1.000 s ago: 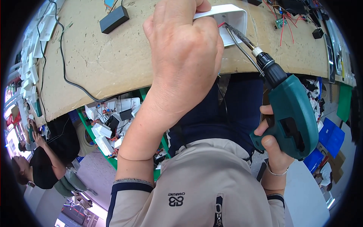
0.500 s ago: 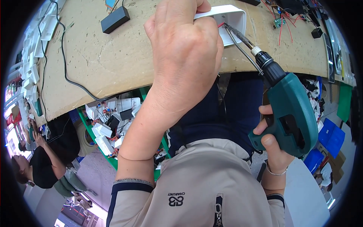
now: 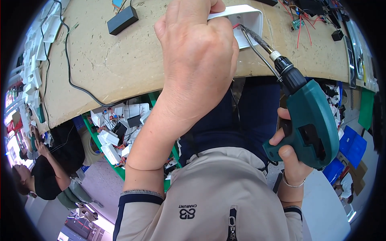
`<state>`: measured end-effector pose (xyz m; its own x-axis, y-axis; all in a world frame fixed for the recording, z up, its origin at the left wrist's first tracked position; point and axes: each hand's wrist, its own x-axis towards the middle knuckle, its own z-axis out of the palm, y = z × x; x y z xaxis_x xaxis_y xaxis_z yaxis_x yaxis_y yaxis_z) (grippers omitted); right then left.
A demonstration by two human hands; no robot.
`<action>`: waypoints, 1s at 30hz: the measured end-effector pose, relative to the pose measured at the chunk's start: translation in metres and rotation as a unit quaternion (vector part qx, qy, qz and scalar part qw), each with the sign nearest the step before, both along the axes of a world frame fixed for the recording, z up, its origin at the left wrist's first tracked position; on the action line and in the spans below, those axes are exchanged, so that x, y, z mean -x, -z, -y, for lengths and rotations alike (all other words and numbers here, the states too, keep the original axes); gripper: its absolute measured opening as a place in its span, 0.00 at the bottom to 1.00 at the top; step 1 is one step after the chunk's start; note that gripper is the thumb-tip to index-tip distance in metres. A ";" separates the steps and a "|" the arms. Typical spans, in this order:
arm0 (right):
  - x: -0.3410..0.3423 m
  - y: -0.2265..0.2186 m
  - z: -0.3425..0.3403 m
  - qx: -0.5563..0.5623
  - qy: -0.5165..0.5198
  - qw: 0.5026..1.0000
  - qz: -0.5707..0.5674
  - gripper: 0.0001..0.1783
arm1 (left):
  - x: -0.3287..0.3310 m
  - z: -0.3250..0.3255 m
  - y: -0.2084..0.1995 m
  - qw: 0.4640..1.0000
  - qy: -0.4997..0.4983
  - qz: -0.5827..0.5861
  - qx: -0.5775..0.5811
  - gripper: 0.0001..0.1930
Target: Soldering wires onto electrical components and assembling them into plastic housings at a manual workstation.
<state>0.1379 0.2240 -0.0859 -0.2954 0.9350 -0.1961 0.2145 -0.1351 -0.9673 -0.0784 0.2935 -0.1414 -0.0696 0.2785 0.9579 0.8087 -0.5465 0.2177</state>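
Plainly, the right hand (image 3: pixel 292 160) is wrapped round the grip of a green soldering gun (image 3: pixel 315 120), its tip inside the open white case (image 3: pixel 254 28) near the desk's far side, right by a red lead (image 3: pixel 236 26); the left hand (image 3: pixel 199 44) is bent over the case's left end, and its own back hides the fingertips (so I cannot tell what they pinch).

Around them, a black block (image 3: pixel 123 21) lies left on the desk (image 3: pixel 120 60), and a black cable (image 3: pixel 68 76) runs down past it to the near edge; to the right sit a small circuit board (image 3: pixel 298 24) with red wires and a black cube (image 3: pixel 337 35); below, a green crate (image 3: pixel 118 171) of white cases is partly blocked by the left forearm; a co-worker (image 3: pixel 48 176) is far left.
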 end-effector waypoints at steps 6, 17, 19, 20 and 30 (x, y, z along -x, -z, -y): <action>0.000 0.000 0.000 -0.010 0.010 1.000 -0.002 0.39 | -0.001 -0.003 0.002 1.000 0.006 -0.001 -0.019 0.05; -0.001 -0.002 0.001 -0.025 0.007 1.000 -0.001 0.38 | 0.001 -0.008 0.005 0.998 0.014 -0.004 -0.056 0.05; 0.000 -0.001 0.001 -0.026 0.011 1.000 -0.006 0.38 | 0.001 -0.008 0.005 0.998 0.016 -0.004 -0.062 0.06; 0.001 -0.001 0.001 -0.027 0.014 0.999 -0.012 0.38 | 0.001 -0.008 0.005 0.998 0.016 -0.004 -0.066 0.06; -0.002 -0.001 -0.002 0.006 -0.006 1.000 -0.003 0.39 | 0.001 -0.014 0.009 0.995 0.024 -0.006 -0.098 0.06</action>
<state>0.1395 0.2257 -0.0849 -0.3084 0.9288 -0.2053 0.2113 -0.1436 -0.9668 -0.0799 0.3075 -0.1501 -0.0488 0.0897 0.9948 0.7820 -0.6161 0.0939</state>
